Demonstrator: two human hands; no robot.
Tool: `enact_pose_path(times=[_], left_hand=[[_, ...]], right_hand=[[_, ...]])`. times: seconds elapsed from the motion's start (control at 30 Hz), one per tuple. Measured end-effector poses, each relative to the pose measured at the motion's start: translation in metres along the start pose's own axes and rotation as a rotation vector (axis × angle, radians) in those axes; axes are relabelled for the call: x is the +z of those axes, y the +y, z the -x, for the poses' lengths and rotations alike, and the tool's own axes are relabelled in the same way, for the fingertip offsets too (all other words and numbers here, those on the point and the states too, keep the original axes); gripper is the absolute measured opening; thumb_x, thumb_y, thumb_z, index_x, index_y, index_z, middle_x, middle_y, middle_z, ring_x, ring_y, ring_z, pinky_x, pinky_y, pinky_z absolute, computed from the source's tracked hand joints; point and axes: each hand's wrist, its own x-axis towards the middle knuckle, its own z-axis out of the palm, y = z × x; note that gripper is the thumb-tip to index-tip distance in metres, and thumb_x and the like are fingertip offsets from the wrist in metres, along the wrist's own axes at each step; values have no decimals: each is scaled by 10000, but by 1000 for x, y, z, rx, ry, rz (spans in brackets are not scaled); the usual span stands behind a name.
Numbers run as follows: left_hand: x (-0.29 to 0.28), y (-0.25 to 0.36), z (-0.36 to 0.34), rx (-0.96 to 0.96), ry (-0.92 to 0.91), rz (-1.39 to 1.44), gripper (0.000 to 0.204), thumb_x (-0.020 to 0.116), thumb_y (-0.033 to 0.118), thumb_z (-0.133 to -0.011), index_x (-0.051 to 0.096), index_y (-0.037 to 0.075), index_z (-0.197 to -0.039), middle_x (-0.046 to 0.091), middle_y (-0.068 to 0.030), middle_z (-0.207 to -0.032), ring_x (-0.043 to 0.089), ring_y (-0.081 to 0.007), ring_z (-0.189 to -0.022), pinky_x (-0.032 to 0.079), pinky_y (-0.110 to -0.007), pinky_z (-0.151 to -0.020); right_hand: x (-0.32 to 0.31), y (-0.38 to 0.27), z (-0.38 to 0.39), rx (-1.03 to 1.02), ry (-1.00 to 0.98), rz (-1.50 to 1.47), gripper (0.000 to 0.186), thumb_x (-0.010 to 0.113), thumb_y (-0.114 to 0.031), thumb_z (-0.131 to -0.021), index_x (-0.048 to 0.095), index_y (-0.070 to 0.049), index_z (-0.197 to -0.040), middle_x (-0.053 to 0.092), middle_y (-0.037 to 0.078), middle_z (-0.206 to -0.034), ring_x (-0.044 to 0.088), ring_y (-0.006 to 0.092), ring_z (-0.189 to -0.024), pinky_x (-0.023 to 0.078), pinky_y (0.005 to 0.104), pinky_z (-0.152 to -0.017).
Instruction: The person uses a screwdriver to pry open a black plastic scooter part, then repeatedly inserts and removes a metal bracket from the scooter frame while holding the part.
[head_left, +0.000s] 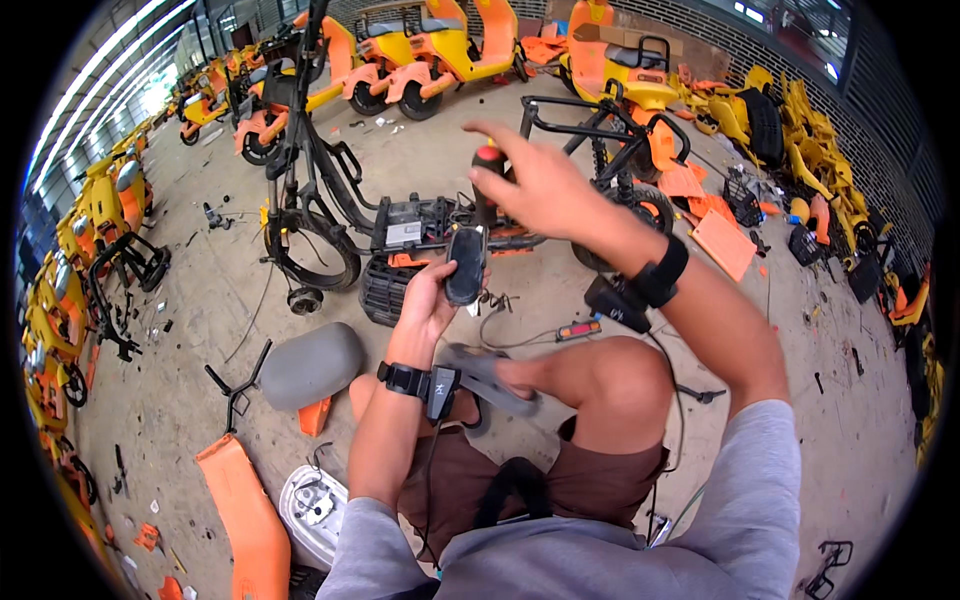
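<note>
My left hand (432, 305) grips a black oblong part (466, 266), like a shallow plastic housing, with the thumb along its edge. Above it, my right hand (535, 180) is closed around a dark thick-handled tool with a red top (486, 190). The tool stands roughly upright, its lower end close to the top of the black part; whether they touch I cannot tell. One right finger sticks out past the red top. Just beyond both hands is a stripped black scooter frame (330, 170), with an exposed black box (405, 235) at its middle.
A grey seat (312, 366), an orange panel (245, 510) and a white shell (312, 505) lie to my left. A small red-and-yellow tool (578, 330) rests by my knee. Yellow scooters (470, 45) stand at the back; yellow panels (800, 140) are heaped at right.
</note>
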Motion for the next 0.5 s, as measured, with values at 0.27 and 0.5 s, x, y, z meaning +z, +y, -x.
enact_pose_path(times=[0.27, 0.5], left_hand=[[8, -7, -59, -208, 92, -82, 372, 405, 74, -953, 419, -161, -1242, 581, -288, -1123, 640, -406, -969, 584, -435, -837], [26, -34, -90, -220, 228, -395, 401, 436, 57, -961, 392, -53, -1345, 579, -253, -1138, 677, -374, -837, 620, -407, -692]], right_hand=[[21, 63, -9, 129, 215, -232, 383, 539, -211, -895, 569, -65, -1247, 653, 141, -966, 650, 260, -766, 509, 368, -723], [54, 163, 38, 149, 510, -470, 425, 526, -156, -931, 495, -27, -1335, 618, 114, -1110, 588, 139, -942, 480, 292, -822]])
